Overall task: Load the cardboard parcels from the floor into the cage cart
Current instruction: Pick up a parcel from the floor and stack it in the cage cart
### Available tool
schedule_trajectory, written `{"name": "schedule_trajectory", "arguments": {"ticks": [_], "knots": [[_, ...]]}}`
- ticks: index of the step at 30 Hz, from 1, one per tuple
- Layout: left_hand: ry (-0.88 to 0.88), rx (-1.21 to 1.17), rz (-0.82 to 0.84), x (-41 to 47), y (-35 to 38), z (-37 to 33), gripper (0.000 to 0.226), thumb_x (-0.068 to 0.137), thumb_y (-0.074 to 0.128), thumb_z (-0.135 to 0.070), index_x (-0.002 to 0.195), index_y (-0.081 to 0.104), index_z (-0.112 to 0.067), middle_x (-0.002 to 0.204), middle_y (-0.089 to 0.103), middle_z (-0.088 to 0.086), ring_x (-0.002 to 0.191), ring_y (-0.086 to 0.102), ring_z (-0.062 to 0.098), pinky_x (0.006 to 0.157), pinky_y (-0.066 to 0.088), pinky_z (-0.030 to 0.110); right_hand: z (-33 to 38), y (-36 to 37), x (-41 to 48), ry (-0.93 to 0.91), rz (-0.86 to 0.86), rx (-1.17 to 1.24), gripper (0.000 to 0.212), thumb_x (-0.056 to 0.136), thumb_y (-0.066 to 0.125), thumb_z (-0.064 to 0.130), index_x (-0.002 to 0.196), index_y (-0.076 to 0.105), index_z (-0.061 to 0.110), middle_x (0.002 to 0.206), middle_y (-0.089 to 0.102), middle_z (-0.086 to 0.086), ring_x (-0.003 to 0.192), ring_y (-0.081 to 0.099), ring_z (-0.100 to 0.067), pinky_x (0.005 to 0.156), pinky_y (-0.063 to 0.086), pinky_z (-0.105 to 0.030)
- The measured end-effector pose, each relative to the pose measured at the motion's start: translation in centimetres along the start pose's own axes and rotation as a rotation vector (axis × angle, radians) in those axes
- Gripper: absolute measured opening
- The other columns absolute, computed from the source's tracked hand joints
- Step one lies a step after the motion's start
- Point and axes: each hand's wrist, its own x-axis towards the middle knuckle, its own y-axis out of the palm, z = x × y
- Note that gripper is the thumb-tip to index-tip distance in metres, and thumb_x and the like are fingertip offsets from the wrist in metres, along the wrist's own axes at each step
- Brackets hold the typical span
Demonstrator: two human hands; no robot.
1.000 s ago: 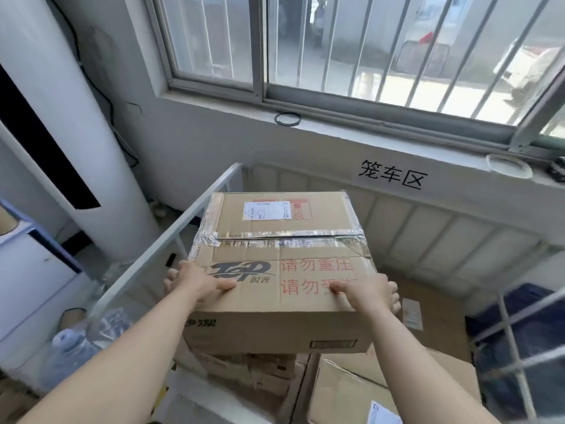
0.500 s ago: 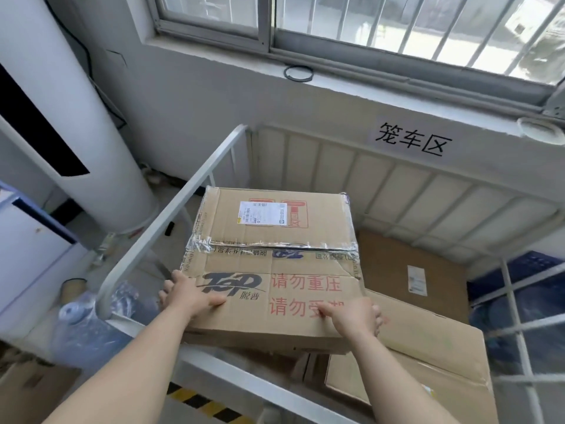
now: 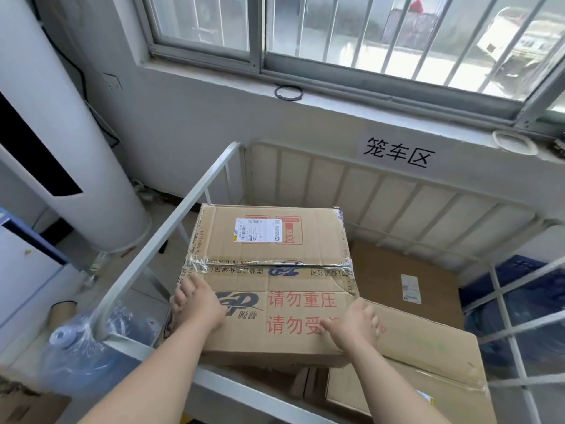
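A large brown cardboard parcel (image 3: 272, 240) with red print, a white label and clear tape lies inside the white cage cart (image 3: 171, 240), on top of other parcels. My left hand (image 3: 198, 304) grips its near left edge, thumb on top. My right hand (image 3: 351, 328) presses on its near right corner, fingers curled over the edge. A second taped parcel (image 3: 428, 362) lies lower to the right, partly under the first. A flat cardboard sheet (image 3: 385, 276) covers the cart's floor behind it.
A tall white round air conditioner (image 3: 61, 148) stands left of the cart. A wrapped blue water bottle (image 3: 76, 347) sits by the cart's near left corner. Blue crates (image 3: 526, 298) show through the right grid wall. The window sill (image 3: 336, 99) and wall lie close behind.
The parcel has gone down and forward from above the cart's rail to lie on the parcels inside. Both hands stayed on its near edge.
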Motion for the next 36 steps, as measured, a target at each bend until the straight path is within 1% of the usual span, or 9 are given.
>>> {"name": "schedule_trajectory", "arguments": {"ticks": [3,7,13,19,23,26,30,34,36], "knots": [[0.214,0.002,-0.059,-1.2,-1.0,-3.3,0.089,0.088,0.061,-0.044,0.153,0.009,-0.012,0.159,0.016,0.006,0.147,0.009,0.029,0.12,0.009,0.045,0.0,-2.3,-0.1,-0.147,-0.061,-0.035,0.086,0.082,0.068,0.055,0.147,0.027,0.015,0.155,0.027,-0.01,0.146,0.021,-0.029,0.12,0.015,-0.044],[0.534,0.051,-0.159,-3.9,-2.4,-8.9,0.058,0.09,0.052,-0.047,0.142,0.036,-0.028,0.145,0.042,-0.006,0.136,0.031,0.02,0.113,0.018,0.04,-1.1,-6.6,-0.2,-0.279,-0.195,-0.043,0.076,0.091,0.056,0.052,0.153,0.023,0.023,0.161,0.02,-0.005,0.151,0.009,-0.025,0.121,0.002,-0.048],[0.859,0.021,-0.187,-10.4,-2.3,-17.1,0.053,0.093,0.05,-0.045,0.142,0.041,-0.029,0.142,0.047,-0.007,0.133,0.038,0.018,0.114,0.018,0.036,-6.9,-12.7,-1.2,-0.252,-0.388,-0.016,0.065,0.095,0.051,0.048,0.152,0.029,0.025,0.161,0.023,-0.001,0.151,0.011,-0.022,0.121,0.001,-0.045],[1.157,0.009,-0.163,-19.9,0.5,-23.9,0.054,0.092,0.051,-0.044,0.143,0.044,-0.024,0.141,0.05,-0.006,0.127,0.046,0.018,0.106,0.033,0.032,-16.9,-16.8,-3.8,-0.128,-0.507,0.073,0.064,0.095,0.052,0.048,0.151,0.032,0.026,0.16,0.026,0.001,0.15,0.013,-0.02,0.122,0.001,-0.043],[1.313,0.014,-0.1,-28.5,3.9,-28.0,0.053,0.093,0.05,-0.044,0.141,0.045,-0.023,0.137,0.053,-0.005,0.121,0.051,0.02,0.1,0.037,0.031,-25.7,-19.0,-6.2,-0.015,-0.564,0.105,0.064,0.096,0.051,0.047,0.152,0.03,0.026,0.16,0.025,0.002,0.15,0.012,-0.019,0.123,0.002,-0.043],[1.443,0.041,-0.061,-35.9,7.0,-30.7,0.051,0.093,0.049,-0.045,0.139,0.047,-0.024,0.134,0.055,-0.005,0.119,0.051,0.02,0.099,0.038,0.031,-33.2,-20.3,-8.6,0.098,-0.621,0.125,0.064,0.095,0.053,0.048,0.151,0.032,0.025,0.159,0.029,0.001,0.149,0.017,-0.02,0.123,0.007,-0.044],[1.603,0.069,0.025,-46.1,12.0,-33.3,0.042,0.091,0.051,-0.044,0.127,0.056,-0.024,0.12,0.061,-0.005,0.109,0.057,0.02,0.091,0.043,0.032,-44.3,-21.0,-12.4,0.275,-0.688,0.129,0.064,0.092,0.058,0.048,0.147,0.039,0.024,0.153,0.038,0.001,0.145,0.027,-0.023,0.121,0.015,-0.045],[1.746,0.112,0.142,-56.2,18.0,-34.7,0.047,0.092,0.051,-0.043,0.134,0.053,-0.022,0.128,0.06,-0.002,0.116,0.056,0.022,0.095,0.042,0.033,-55.0,-20.6,-16.9,0.485,-0.748,0.143,0.063,0.087,0.065,0.046,0.142,0.05,0.017,0.145,0.05,-0.006,0.137,0.04,-0.028,0.114,0.028,-0.048],[1.812,0.157,0.214,-60.8,20.8,-34.7,0.046,0.092,0.051,-0.045,0.131,0.054,-0.02,0.128,0.06,0.0,0.116,0.055,0.024,0.095,0.042,0.034,-59.3,-19.8,-19.4,0.609,-0.744,0.143,0.062,0.084,0.07,0.044,0.137,0.054,0.016,0.138,0.056,-0.007,0.131,0.048,-0.03,0.109,0.035,-0.049]]}}
